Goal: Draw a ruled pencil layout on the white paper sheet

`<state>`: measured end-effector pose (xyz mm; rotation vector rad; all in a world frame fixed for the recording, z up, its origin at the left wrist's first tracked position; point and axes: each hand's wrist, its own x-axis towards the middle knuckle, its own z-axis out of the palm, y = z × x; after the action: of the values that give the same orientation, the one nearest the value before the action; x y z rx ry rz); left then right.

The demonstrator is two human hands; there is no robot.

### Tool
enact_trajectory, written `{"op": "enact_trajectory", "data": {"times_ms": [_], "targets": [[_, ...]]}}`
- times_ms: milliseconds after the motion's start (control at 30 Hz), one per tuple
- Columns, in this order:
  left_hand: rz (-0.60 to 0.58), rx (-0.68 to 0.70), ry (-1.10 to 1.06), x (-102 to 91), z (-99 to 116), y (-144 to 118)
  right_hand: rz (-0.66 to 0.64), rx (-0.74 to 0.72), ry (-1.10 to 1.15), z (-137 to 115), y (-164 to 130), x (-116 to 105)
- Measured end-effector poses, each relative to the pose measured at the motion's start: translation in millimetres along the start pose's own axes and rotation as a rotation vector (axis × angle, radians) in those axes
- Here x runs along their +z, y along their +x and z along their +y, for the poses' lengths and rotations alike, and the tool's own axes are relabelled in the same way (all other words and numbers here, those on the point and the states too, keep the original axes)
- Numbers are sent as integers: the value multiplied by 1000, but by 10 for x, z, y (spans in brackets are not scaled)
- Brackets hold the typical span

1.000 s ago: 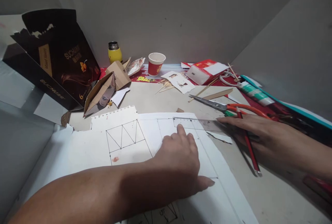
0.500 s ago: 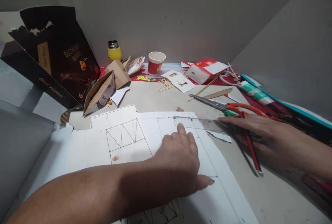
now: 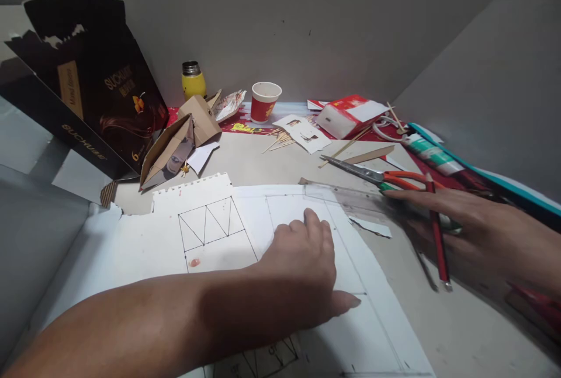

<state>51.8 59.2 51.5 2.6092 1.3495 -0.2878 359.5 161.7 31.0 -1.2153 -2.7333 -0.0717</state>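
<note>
Easily sliding off line: clear ruler [image 3: 350, 198] at 1 o'clock of flat, spread left hand [image 3: 302, 267] on white paper [image 3: 144, 243], lightly steered by right hand [image 3: 473, 232] pinching red pencil [image 3: 438, 238].
</note>
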Motion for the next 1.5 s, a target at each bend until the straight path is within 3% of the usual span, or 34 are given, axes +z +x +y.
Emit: {"op": "enact_trajectory", "data": {"times_ms": [133, 300, 433, 567, 733, 800, 1133, 1333, 1433, 1500], "targets": [[25, 1, -1, 15, -3, -12, -8, 101, 34, 29, -39, -25], [2, -16, 4, -16, 7, 10, 20, 237, 53, -110, -6, -59], [46, -24, 27, 10, 14, 24, 45, 252, 55, -230, 13, -108], [127, 12, 96, 107, 32, -8, 24, 243, 47, -306, 15, -178], [363, 43, 300, 241, 85, -90, 88, 262, 126, -411, -6, -225], [388, 47, 345, 252, 108, -112, 106, 265, 167, -476, -16, -253], [115, 139, 411, 85, 257, -147, 181, 189, 337, -926, -43, -379], [174, 239, 347, 145, 258, -227, 155, 190, 399, -1167, -79, -348], [-22, 205, 310, 7, 253, -208, 192, 153, 378, -1277, -89, -332], [-71, 207, 287, -70, 249, -200, 208, 137, 372, -1342, -100, -323]]}}
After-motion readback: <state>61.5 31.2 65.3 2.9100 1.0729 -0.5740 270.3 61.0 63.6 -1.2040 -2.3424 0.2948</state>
